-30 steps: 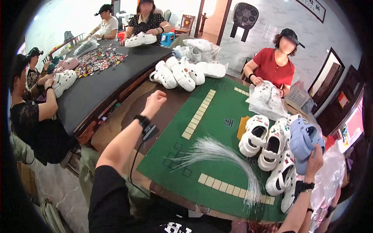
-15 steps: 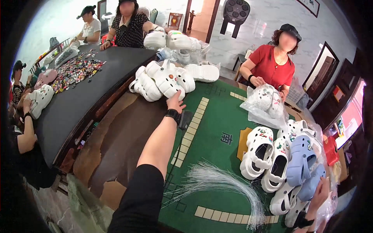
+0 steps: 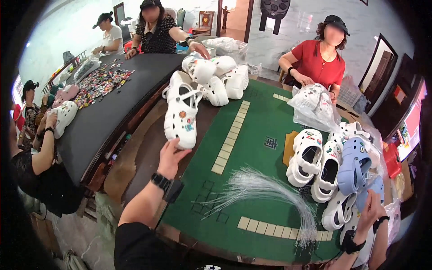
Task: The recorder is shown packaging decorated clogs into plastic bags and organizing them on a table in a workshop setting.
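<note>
My left hand [image 3: 171, 159], a black watch on its wrist, grips the toe of a white clog [image 3: 181, 120] by its rim. Colourful charms sit on the clog's upper, and its heel points away from me. More white clogs [image 3: 215, 90] are heaped just behind it at the table's far left corner. My right hand does not show. Two banded hands [image 3: 371, 209] at the lower right appear to belong to a co-worker. They meet beside a blue clog [image 3: 353, 164], and what they hold cannot be made out.
A bundle of clear plastic strands [image 3: 270, 189] lies on the green table [image 3: 198, 180]. White clogs [image 3: 305, 157] crowd its right side. Across from me a person in red handles bagged clogs [image 3: 312, 103]. Left, others sit around a dark table [image 3: 103, 121] heaped with charms [image 3: 103, 85].
My left hand has drawn the white clog off the heap, nearer to me and slightly left. The far person's arm now reaches onto the heap. The whole view has shifted a little.
</note>
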Tool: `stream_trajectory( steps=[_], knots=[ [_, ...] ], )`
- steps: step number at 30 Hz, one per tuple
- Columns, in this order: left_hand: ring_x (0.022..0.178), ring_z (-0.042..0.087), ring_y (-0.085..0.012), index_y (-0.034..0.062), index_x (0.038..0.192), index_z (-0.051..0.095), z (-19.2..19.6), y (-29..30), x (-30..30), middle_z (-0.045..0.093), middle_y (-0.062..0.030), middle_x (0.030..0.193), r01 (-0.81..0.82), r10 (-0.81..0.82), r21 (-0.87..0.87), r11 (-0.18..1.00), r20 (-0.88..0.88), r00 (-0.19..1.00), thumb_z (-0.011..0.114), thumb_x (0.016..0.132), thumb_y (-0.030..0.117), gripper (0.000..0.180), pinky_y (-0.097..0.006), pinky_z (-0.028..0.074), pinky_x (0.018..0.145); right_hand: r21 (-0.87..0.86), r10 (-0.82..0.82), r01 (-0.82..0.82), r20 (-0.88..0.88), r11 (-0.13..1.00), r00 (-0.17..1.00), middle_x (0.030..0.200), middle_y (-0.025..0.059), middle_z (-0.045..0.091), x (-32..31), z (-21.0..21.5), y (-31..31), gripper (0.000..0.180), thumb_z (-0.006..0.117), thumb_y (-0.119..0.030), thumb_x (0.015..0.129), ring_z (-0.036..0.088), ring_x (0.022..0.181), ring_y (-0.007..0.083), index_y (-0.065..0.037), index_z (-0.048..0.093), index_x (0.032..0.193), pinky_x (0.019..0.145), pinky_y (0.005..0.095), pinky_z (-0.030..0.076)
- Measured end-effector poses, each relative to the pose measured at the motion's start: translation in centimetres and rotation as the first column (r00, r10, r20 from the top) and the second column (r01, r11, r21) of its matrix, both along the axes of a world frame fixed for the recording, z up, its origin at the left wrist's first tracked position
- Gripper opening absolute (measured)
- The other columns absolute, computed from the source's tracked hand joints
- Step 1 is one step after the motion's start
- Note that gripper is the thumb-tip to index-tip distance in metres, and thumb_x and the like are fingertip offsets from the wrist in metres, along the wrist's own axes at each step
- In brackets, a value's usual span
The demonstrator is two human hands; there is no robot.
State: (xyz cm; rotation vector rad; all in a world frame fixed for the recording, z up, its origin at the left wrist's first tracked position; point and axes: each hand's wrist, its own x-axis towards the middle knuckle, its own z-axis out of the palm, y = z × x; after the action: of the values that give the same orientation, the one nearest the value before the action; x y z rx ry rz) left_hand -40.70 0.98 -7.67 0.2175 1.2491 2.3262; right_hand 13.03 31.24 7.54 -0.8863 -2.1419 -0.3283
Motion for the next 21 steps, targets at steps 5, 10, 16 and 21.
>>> stream_trajectory(
  steps=[5,10,16,21],
  knots=[
    [0.111,0.059,-0.034,-0.0026,0.139,0.036,3.2,-8.4,7.2,0.053,-0.0189,0.131,-0.047,0.05,-0.079,0.996,0.028,0.998,0.054,0.096,0.029,0.056,-0.043,0.047,0.099,-0.109,-0.002,0.003,0.009,0.994,1.0,0.083,0.015,0.058,0.5,-0.6,-2.3,0.013,0.05,-0.001,0.095,0.057,0.073,0.029,0.002,0.062,0.098,0.065,0.0363,0.044],
    [0.104,0.064,-0.0325,-0.0008,0.135,0.042,2.3,-16.2,11.9,0.058,-0.0158,0.122,-0.226,0.247,-0.162,0.961,0.127,0.961,0.059,0.091,0.038,0.061,-0.036,0.053,0.084,-0.115,0.088,-0.093,-0.043,0.989,0.995,0.086,0.0164,0.059,1.8,-1.5,-3.5,0.014,0.05,-0.002,0.095,0.057,0.075,0.0312,0.003,0.062,0.099,0.066,0.0378,0.044],
    [0.095,0.067,-0.0228,0.0046,0.123,0.05,-0.9,-25.2,15.1,0.063,-0.0058,0.111,-0.366,0.46,-0.337,0.867,0.26,0.849,0.062,0.082,0.057,0.068,-0.026,0.05,0.069,-0.138,0.119,-0.13,-0.085,0.982,0.989,0.088,0.0163,0.059,1.8,-1.4,-5.0,0.014,0.05,-0.004,0.095,0.057,0.076,0.0313,0.003,0.062,0.101,0.067,0.0381,0.045],
    [0.086,0.065,-0.0188,0.0046,0.12,0.053,-1.7,-26.8,14.6,0.064,-0.0044,0.104,-0.258,0.362,-0.304,0.917,0.362,0.859,0.061,0.084,0.056,0.063,-0.026,0.05,0.063,-0.177,0.124,-0.14,-0.097,0.974,0.988,0.087,0.0158,0.06,0.9,-1.1,-6.7,0.014,0.051,-0.004,0.095,0.058,0.076,0.031,0.002,0.062,0.101,0.067,0.0367,0.045]
  ],
)
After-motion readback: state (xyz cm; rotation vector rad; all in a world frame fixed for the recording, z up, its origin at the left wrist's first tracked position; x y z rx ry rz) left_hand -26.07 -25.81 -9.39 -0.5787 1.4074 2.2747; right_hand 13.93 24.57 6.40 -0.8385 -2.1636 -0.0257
